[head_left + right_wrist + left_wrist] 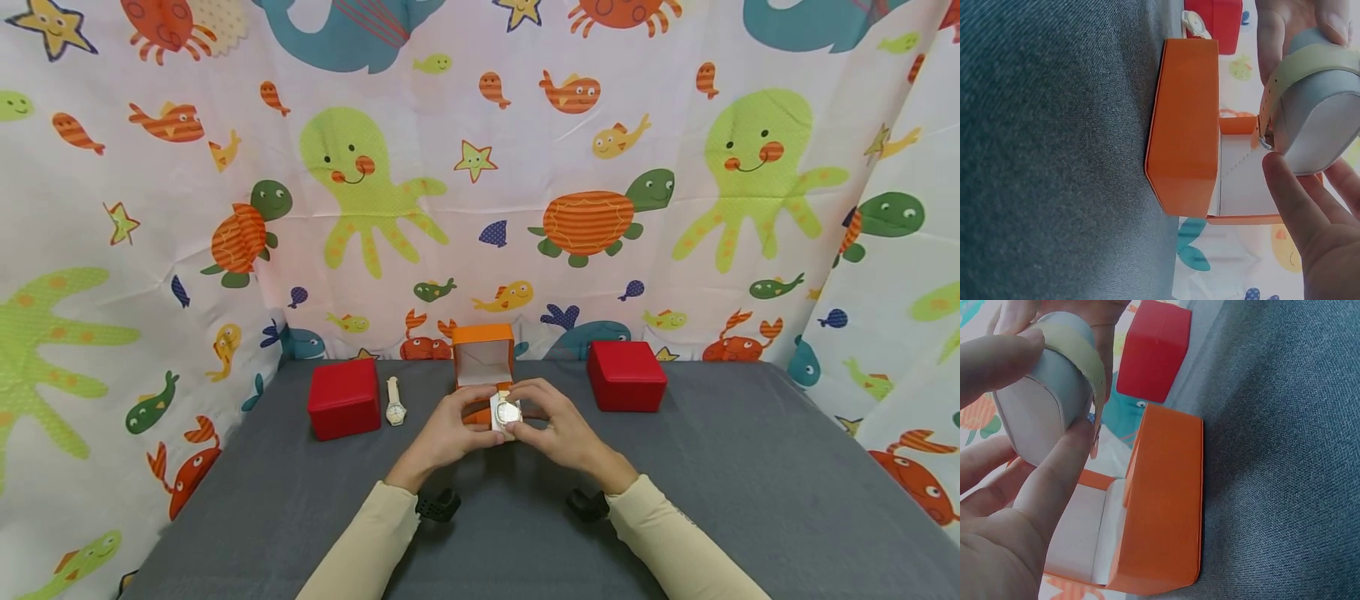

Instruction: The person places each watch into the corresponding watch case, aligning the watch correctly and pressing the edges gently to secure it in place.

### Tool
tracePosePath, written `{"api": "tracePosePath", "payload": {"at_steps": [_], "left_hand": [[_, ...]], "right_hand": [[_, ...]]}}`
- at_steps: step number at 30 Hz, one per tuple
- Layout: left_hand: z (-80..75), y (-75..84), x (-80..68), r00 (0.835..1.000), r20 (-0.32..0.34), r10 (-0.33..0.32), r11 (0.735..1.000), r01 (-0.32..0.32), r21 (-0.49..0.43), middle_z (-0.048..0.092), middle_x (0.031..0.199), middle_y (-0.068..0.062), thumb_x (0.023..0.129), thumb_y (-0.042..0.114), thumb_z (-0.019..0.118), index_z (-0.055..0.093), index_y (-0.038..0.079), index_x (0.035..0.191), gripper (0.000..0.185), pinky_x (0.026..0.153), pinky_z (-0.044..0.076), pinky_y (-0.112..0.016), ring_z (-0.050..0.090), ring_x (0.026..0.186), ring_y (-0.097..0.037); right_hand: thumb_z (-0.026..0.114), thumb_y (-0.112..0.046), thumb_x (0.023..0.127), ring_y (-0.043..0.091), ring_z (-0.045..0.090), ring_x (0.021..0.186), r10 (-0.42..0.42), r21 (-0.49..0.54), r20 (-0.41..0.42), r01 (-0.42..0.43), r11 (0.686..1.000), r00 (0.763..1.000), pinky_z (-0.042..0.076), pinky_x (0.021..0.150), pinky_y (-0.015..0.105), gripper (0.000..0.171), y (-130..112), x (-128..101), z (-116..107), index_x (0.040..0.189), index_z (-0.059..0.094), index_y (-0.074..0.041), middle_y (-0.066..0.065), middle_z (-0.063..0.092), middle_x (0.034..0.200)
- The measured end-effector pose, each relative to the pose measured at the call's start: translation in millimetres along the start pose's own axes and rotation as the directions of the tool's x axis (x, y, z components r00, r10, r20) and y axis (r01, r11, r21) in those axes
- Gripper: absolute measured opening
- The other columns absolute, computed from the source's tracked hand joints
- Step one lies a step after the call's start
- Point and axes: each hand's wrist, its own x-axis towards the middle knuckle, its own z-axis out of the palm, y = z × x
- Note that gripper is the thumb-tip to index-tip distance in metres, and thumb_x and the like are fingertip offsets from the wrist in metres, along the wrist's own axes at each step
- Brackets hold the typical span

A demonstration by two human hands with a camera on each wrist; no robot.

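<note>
In the head view, a wristwatch (507, 412) with a pale strap lies around a white watch cushion (1029, 415), held up above the table between both hands. My left hand (452, 429) grips the cushion by its side, fingers curled about it. On the other side my right hand (558, 423) holds the watch against the cushion, its thumb by the dial. The right wrist view shows the strap (1310, 65) running over the cushion, a fingertip touching the buckle (1265, 143). Just behind the hands stands an orange box (483, 333), lid up, white inside.
A red box (345, 400) stands on the left of the grey table (300, 517), with a second watch (395, 403) lying beside it. Another red box (627, 377) is on the right. A curtain (465, 217) printed with sea animals hangs behind the table.
</note>
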Motion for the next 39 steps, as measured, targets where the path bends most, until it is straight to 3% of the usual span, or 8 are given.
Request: {"api": "tracePosePath", "payload": {"at_steps": [5, 8, 16, 21, 39], "left_hand": [[1.5, 1.8, -1.4, 0.999, -0.002, 0.040, 0.999, -0.040, 0.009, 0.047, 0.138, -0.011, 0.077, 0.006, 0.080, 0.050, 0.004, 0.136, 0.067, 0.086, 0.053, -0.037, 0.049, 0.123, -0.034], [2.6, 2.9, -1.9, 0.998, 0.000, 0.059, 0.998, -0.059, 0.029, 0.046, 0.138, -0.011, 0.076, 0.006, 0.080, 0.050, 0.003, 0.136, 0.067, 0.087, 0.052, -0.040, 0.049, 0.123, -0.034], [3.9, 3.6, -0.6, 0.998, 0.006, 0.057, 0.997, -0.057, 0.058, 0.046, 0.139, -0.008, 0.076, 0.005, 0.080, 0.051, 0.003, 0.136, 0.067, 0.087, 0.051, -0.044, 0.049, 0.124, -0.031], [5.1, 4.5, -1.5, 0.998, 0.011, 0.064, 0.997, -0.064, 0.042, 0.043, 0.142, -0.011, 0.076, 0.002, 0.079, 0.050, 0.006, 0.136, 0.067, 0.089, 0.049, -0.050, 0.046, 0.126, -0.035], [6.6, 6.9, -3.1, 0.994, 0.028, 0.103, 0.981, -0.106, 0.165, 0.047, 0.139, -0.004, 0.075, 0.006, 0.081, 0.054, 0.010, 0.133, 0.064, 0.088, 0.051, -0.044, 0.049, 0.121, -0.027]], "right_hand": [[0.070, -0.022, 0.087, 0.025, 0.053, 0.108, 0.027, 0.018, -0.011, -0.026, 0.999, 1.000, 0.052, 0.085, 0.050, 0.030, 0, 0, 1, 0.115, 0.061, -0.018, 0.002, 0.053, 0.123], [0.071, -0.022, 0.087, 0.019, 0.052, 0.107, 0.037, 0.023, -0.018, -0.037, 0.999, 0.999, 0.053, 0.085, 0.043, 0.029, 0, 0, 1, 0.114, 0.061, -0.019, -0.001, 0.053, 0.121], [0.067, -0.001, 0.087, 0.033, 0.053, 0.106, 0.071, 0.053, -0.012, -0.071, 0.996, 0.997, 0.052, 0.085, 0.050, 0.029, -41, 2, -7, 0.114, 0.059, 0.004, 0.020, 0.053, 0.118], [0.065, -0.003, 0.088, 0.028, 0.054, 0.103, 0.083, 0.044, -0.015, -0.083, 0.996, 0.996, 0.054, 0.085, 0.040, 0.028, -39, 2, -8, 0.115, 0.059, 0.002, 0.019, 0.054, 0.117], [0.065, -0.004, 0.089, 0.029, 0.055, 0.101, 0.096, 0.056, -0.030, -0.094, 0.994, 0.995, 0.054, 0.083, 0.042, 0.028, -38, 2, -7, 0.116, 0.059, 0.003, 0.018, 0.055, 0.115]]}}
